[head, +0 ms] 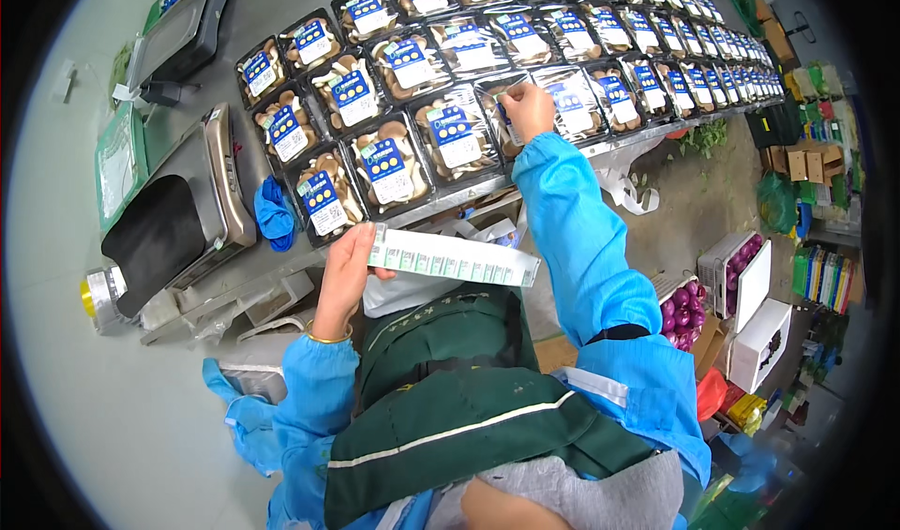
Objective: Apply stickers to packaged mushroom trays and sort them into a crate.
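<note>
My left hand (346, 275) grips one end of a white strip of small green-and-white stickers (450, 257), which stretches to the right in front of my green apron. With bent fingers, my right hand (529, 108) touches the upper part of a film-wrapped tray of mushrooms (508, 128) in the front row; whether a sticker is between the fingertips cannot be seen. Rows of similar black trays with blue-and-white labels cover much of the metal table. Left of that tray lies another mushroom pack (455, 136), bearing a small green sticker at its label's top corner.
A scale (223, 178) and a crumpled blue cloth (275, 214) are on the table's left part. Its metal edge (464, 196) runs just before me. To the right on the floor stand a crate of purple onions (680, 312) and a white foam box (759, 344).
</note>
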The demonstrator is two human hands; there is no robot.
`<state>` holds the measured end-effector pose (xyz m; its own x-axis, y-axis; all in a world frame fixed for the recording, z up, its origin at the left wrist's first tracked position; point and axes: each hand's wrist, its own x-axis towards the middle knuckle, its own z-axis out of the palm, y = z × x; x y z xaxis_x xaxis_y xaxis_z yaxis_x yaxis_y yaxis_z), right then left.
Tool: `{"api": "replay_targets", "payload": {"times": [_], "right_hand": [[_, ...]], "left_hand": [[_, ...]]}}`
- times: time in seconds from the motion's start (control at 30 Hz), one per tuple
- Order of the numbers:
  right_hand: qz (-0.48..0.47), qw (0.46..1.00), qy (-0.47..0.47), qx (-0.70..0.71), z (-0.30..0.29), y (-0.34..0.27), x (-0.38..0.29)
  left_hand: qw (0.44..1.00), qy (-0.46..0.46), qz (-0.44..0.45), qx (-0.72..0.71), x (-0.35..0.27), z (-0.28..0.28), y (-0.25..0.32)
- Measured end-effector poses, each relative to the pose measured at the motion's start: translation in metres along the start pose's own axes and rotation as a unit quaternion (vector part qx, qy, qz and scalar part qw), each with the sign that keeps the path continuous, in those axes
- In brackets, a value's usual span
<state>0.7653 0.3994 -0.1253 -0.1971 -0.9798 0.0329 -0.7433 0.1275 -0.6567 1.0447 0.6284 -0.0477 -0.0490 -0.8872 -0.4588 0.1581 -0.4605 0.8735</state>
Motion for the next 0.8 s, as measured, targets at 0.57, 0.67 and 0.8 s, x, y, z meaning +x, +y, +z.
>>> {"api": "replay_targets", "payload": {"times": [0.57,0.67,0.8], "right_hand": [[-0.338,0.903,-0.223,0.142,-0.088,-0.075,-0.130],[-0.272,0.897,-0.279,0.211,-0.101,-0.061,-0.126],[-0.065,0.915,-0.227,0.327,-0.113,-0.019,-0.076]], "left_hand": [[0.997,-0.080,-0.010,-0.006,0.046,0.081,0.010],[0.996,-0.083,-0.032,-0.013,0.050,0.089,0.006],[0.998,-0.050,-0.043,-0.021,0.044,0.088,0.007]]}}
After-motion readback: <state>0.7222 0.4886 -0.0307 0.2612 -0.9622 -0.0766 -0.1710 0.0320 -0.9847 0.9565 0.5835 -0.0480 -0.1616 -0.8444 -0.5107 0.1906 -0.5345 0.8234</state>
